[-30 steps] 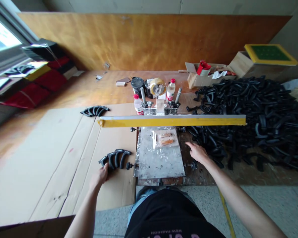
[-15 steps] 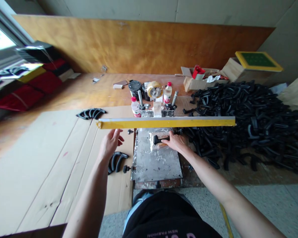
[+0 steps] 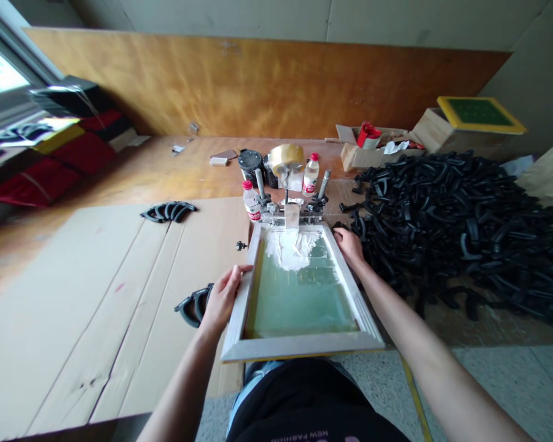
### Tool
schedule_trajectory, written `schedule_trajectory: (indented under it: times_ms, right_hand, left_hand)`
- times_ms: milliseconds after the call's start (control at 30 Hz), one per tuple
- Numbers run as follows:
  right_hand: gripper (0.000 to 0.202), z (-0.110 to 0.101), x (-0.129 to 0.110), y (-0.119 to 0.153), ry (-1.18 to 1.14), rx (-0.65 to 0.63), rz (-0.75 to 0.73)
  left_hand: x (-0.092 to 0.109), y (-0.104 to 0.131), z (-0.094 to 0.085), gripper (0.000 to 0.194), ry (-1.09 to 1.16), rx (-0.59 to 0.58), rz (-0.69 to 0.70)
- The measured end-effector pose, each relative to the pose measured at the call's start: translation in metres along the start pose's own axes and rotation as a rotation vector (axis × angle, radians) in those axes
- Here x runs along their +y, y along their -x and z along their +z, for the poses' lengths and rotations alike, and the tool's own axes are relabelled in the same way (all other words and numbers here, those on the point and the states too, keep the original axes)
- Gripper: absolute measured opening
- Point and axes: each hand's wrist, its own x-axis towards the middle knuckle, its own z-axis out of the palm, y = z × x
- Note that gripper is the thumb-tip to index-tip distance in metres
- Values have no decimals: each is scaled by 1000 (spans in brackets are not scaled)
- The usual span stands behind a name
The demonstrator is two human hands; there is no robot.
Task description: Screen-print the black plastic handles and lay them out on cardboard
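Observation:
A screen-printing frame [image 3: 299, 344] with a green mesh [image 3: 299, 301] lies lowered over the metal plate, which it hides. White paste [image 3: 295, 248] is smeared across the far end of the mesh. My left hand [image 3: 223, 298] is closed on the frame's left side, its thumb along the rim. Just beyond the right rim, my right hand [image 3: 349, 245] has its fingers closed on a black curved piece [image 3: 339, 226] at the edge of a pile of similar pieces [image 3: 442, 227]. Several more black pieces [image 3: 194, 306] lie on the cardboard by my left wrist, partly hidden.
A clamp [image 3: 292, 215] holds the frame's far end, with a roll of tape [image 3: 286, 158] above it. Two red-capped bottles [image 3: 310, 175] and a dark tub [image 3: 250, 164] stand around it. More black pieces [image 3: 169, 211] lie on the cardboard [image 3: 96, 307]. An open box [image 3: 350, 153] stands behind the pile.
The screen frame has swung down from edge-on to flat, covering the plate and the black piece on it. My left hand has taken its left side; my right hand has moved right to the pile.

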Motion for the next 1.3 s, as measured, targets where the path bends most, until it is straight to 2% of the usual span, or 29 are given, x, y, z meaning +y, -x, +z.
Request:
schedule_trajectory:
  times_ms: [67, 133, 200, 300, 400, 500, 567, 633, 700, 767, 867, 933, 967, 1100, 1133, 1200, 1300]
  right_hand:
    - [46, -5, -14, -16, -23, 153, -87]
    - [56, 0, -41, -30, -25, 231, -292]
    - [48, 11, -71, -38, 32, 135, -447]
    - [16, 28, -96, -31, 171, -80, -495]
    - [14, 31, -92, -4, 230, -169, -602]
    - [12, 18, -78, 18, 210, -275, -822]
    - [7, 10, -74, 21, 183, -333, -886]
    - [5, 10, -73, 21, 153, -289, -845]
    - [10, 17, -72, 22, 134, -184, -799]
    - [17, 26, -70, 29, 121, -118, -827]
    - [14, 30, -68, 36, 73, -165, -888]
    - [8, 25, -73, 27, 38, -175, -805]
    - [13, 21, -77, 17, 28, -160, -732]
    - [54, -2, -89, -37, 38, -54, -457]
    - [57, -8, -85, -49, 37, -12, -399]
    - [49, -21, -66, -65, 4, 100, -264]
    - [32, -26, -23, -64, -86, 202, 2]
  left_hand:
    - [-25, 2, 5, 74, -16, -30, -59]
    - [-46, -2, 12, 79, -48, -23, -98]
    - [-62, -8, 17, 75, -103, 1, -108]
    - [-76, -14, 19, 70, -134, 22, -101]
    - [-85, -16, 19, 69, -116, 22, -105]
    - [-89, -16, 19, 70, -111, 15, -117]
    - [-89, -16, 20, 71, -111, 21, -120]
    - [-86, -15, 19, 72, -107, 27, -119]
    - [-82, -13, 19, 72, -99, 29, -119]
    - [-78, -11, 19, 71, -90, 29, -119]
    - [-71, -9, 19, 72, -78, 31, -129]
    - [-64, -7, 18, 75, -68, 17, -143]
    - [-59, -5, 17, 77, -59, 5, -152]
    - [-25, 4, 6, 80, 21, -36, -136]
    - [-15, 6, 2, 77, 41, -30, -118]
    - [6, 5, -2, 72, 91, -12, -86]
    - [38, -8, -1, 70, 281, 15, 43]
